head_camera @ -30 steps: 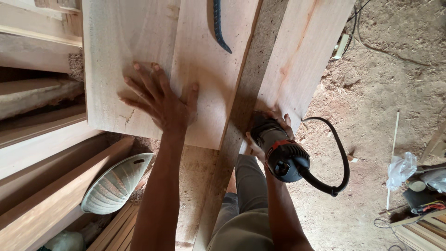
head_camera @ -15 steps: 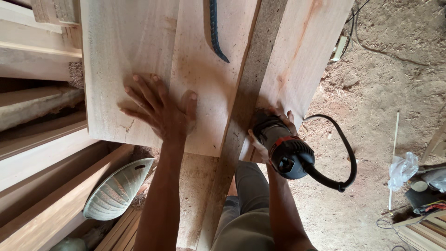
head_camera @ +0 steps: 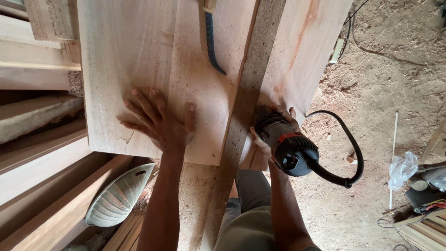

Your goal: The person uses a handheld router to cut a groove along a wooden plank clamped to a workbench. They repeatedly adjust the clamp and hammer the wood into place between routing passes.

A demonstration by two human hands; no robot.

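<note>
Head view, looking straight down: the right hand (head_camera: 274,132) wraps around a black power tool with a red band (head_camera: 285,146), its fingers curled about the upper part of the body, closed on it. The tool stands near the near edge of the pale wooden board (head_camera: 134,69), just right of a dusty grey strip (head_camera: 241,107) that runs lengthwise along the board from far to near. The tool's long axis tilts, its top leaning toward the person and to the right, its working end hidden under the hand against the wood. A black cord (head_camera: 346,153) loops out from its top to the right and curls back.

The left hand (head_camera: 160,123) lies flat, palm down, on the board close to its near edge, left of the strip, fingers spread wide and pointing up-left, thumb out to the right. The forearm comes straight up from below. A dark blue curved tool (head_camera: 213,44) lies on the board farther away, toward its far edge.
</note>
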